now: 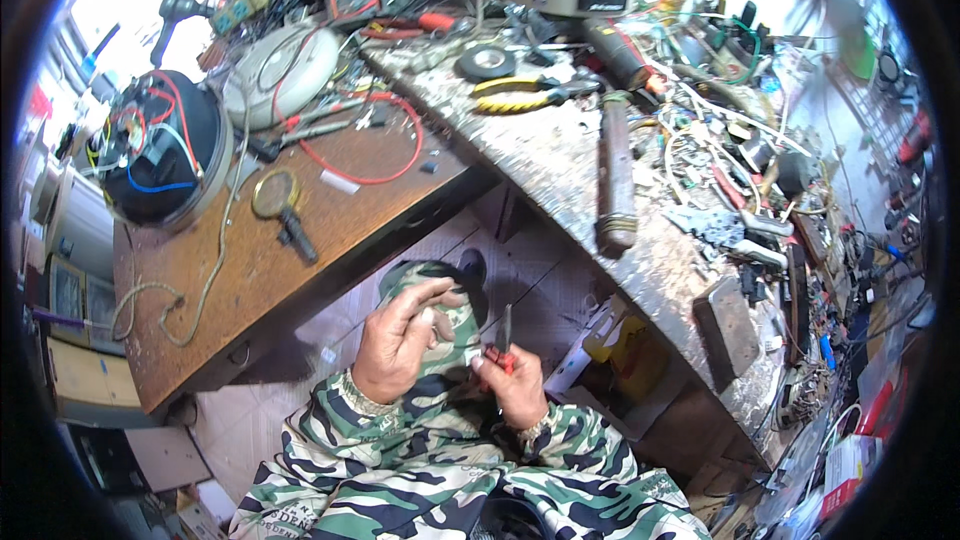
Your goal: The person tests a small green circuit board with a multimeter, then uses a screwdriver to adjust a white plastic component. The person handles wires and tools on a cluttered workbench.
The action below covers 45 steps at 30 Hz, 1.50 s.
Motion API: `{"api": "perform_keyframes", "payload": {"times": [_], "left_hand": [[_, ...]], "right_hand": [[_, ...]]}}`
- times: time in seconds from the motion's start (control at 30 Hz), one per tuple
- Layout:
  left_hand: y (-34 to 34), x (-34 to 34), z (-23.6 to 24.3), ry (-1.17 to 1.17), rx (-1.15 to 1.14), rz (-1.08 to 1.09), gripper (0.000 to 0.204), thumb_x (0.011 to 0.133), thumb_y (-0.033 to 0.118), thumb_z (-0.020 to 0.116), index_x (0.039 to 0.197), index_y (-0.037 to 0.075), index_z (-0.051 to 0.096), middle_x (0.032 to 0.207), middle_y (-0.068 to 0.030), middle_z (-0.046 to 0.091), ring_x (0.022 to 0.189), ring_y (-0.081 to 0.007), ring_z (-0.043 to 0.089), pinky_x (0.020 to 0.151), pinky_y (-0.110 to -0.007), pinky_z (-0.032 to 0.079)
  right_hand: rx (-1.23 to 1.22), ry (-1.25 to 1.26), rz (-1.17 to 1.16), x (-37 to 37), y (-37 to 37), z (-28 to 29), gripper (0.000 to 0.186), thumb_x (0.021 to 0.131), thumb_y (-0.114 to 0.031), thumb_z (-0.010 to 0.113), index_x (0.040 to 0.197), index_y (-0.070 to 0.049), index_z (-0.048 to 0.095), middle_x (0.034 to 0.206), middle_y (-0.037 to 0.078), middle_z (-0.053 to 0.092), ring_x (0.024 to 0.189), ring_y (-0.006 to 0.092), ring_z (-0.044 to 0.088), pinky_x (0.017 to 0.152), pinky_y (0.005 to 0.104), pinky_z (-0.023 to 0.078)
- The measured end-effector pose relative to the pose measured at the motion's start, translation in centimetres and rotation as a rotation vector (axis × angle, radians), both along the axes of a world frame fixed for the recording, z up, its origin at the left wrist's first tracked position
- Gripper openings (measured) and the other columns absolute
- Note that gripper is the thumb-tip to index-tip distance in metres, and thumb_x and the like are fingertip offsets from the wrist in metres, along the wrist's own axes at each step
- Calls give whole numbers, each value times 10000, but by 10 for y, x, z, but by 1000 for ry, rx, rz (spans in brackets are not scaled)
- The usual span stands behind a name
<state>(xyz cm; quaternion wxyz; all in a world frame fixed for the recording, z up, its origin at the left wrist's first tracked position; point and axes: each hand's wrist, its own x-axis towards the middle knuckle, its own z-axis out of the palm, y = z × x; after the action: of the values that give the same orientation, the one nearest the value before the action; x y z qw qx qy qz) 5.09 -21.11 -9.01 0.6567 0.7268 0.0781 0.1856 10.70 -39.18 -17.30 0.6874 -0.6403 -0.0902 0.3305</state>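
My left hand (pixel 392 348) is raised above my camouflage-clad leg. Its fingers are bent with the thumb against them, and whatever may be in the pinch is too small to make out. To its right, my right hand (pixel 515 387) is closed around a red-handled tool (pixel 500 357), whose thin dark blade sticks up past the thumb. The exact kind of tool is unclear. A gap separates the two hands, and both are in front of the benches.
On the brown desk (pixel 365 195) lie a magnifying glass (pixel 276 192) and an opened black appliance (pixel 160 145) with loose wires. The worn workbench (pixel 560 165) carries yellow-handled pliers (pixel 530 95), black tape (pixel 486 62), a hammer-like wooden handle (pixel 616 175) and a dark block (pixel 727 328).
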Motion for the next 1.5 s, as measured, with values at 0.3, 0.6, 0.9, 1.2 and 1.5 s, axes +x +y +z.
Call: {"api": "perform_keyframes", "payload": {"times": [0.3,0.6,0.9,1.2,1.5], "left_hand": [[-19,128,76,-196,157,-150,191,1006,44,516,1151,-27,619,864,-31,640,704,-60,552,641,-223,476],[-14,7,-42,221,-601,-53,263,1023,229,581,1153,3,617,873,-24,598,627,-53,472,541,-182,366],[-15,-44,-83,216,-910,71,355,1011,137,508,1321,-33,531,1129,-141,649,925,-194,628,792,-302,531],[-85,149,-87,19,-61,-309,341,989,180,559,1271,-13,570,1158,-129,648,1067,-199,638,915,-331,508],[-22,-20,-37,88,-111,-125,240,912,12,680,1145,-38,656,1070,-128,652,948,-185,666,814,-307,564]], "right_hand": [[20,48,-43,-7,-15,10,152,918,-109,707,993,18,672,826,-46,619,721,34,508,626,207,425],[124,22,-132,10,-21,12,147,929,-122,673,1001,3,646,790,34,658,657,105,594,598,243,466],[77,22,-98,-16,-32,31,146,920,-52,666,1023,51,650,827,52,677,724,110,637,642,251,505],[128,-358,-297,-18,-48,80,118,890,-29,707,924,67,647,919,148,691,778,132,639,681,249,496],[64,-15,-135,-7,-10,39,147,949,-91,678,1024,36,676,773,0,648,660,50,540,581,216,427]]}}
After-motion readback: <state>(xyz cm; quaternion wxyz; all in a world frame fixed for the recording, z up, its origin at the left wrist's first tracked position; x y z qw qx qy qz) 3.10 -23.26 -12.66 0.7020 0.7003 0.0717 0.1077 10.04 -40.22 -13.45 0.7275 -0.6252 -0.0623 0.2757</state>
